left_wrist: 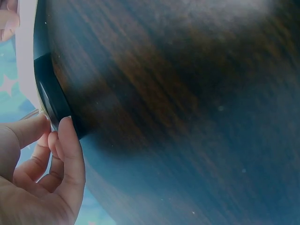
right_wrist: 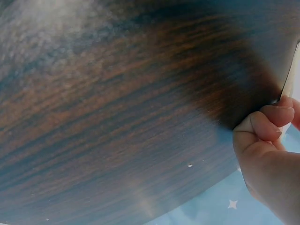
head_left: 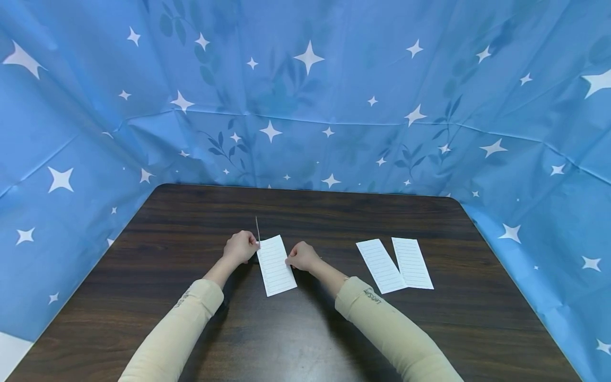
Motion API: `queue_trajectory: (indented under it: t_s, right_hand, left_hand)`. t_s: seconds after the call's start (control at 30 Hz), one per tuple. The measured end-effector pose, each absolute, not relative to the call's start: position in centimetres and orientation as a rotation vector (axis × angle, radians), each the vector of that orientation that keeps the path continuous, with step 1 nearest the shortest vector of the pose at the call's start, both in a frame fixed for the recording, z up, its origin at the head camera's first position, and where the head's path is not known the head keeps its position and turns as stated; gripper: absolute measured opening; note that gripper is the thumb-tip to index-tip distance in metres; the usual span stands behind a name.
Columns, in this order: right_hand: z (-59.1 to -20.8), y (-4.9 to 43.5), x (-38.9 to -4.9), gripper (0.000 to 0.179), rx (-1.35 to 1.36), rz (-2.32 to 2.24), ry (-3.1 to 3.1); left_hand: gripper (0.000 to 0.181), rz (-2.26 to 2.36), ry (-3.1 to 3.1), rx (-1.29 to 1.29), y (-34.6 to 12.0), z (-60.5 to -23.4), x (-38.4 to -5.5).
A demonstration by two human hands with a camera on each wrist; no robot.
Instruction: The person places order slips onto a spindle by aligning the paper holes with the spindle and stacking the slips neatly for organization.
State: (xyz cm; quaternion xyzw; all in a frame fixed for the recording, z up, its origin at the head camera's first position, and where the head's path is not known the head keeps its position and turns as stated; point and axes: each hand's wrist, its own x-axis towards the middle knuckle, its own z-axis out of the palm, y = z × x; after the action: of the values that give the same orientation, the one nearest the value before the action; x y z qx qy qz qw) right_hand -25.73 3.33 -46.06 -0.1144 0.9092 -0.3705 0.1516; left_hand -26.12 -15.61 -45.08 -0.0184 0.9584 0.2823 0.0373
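Note:
A white lined sheet of paper (head_left: 277, 268) is between the two hands, near the middle of the dark wooden table. At its upper left edge, my left hand (head_left: 241, 247) pinches it between thumb and fingers. A thin brownish strip (head_left: 258, 229) sticks up beside those fingertips, away from me. My right hand (head_left: 304, 256) pinches the opposite edge, its fingers curled in the right wrist view. Below the sheet's edge in the left wrist view, a dark, smooth shape (left_wrist: 52, 96) lies close to the left fingertips; I cannot tell what it is.
Two more lined sheets lie to the right, a left one (head_left: 381, 265) and a right one (head_left: 412, 262), their lower corners overlapping. The wooden table (head_left: 324, 212) reaches back to a blue curtain (head_left: 343, 90) with white stars.

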Motion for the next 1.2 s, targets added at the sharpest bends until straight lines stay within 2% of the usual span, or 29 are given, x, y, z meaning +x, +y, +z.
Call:
queue_trajectory:
  t_s: [0.37,0.57,0.83,1.2]
  right_hand:
    - [-45.59,3.23,-25.35,0.034,-0.336,-1.024,2.611]
    - [-45.46,3.24,-25.31,0.027,-0.342,-1.003,2.655]
    - [-45.98,3.13,-25.33,0.023,-0.338,-1.016,2.659]
    - [-45.88,3.41,-24.91,0.009,-0.238,-1.212,2.569]
  left_hand:
    - [0.017,0.844,2.951,-0.045,-15.51,-45.15,-25.95]
    - [0.008,0.991,2.85,-0.102,-15.4,-45.22,-26.14]
    - [0.029,1.133,2.707,-0.219,-15.7,-45.7,-26.5]
    - [0.028,1.181,2.661,-0.227,-15.59,-45.4,-26.47]
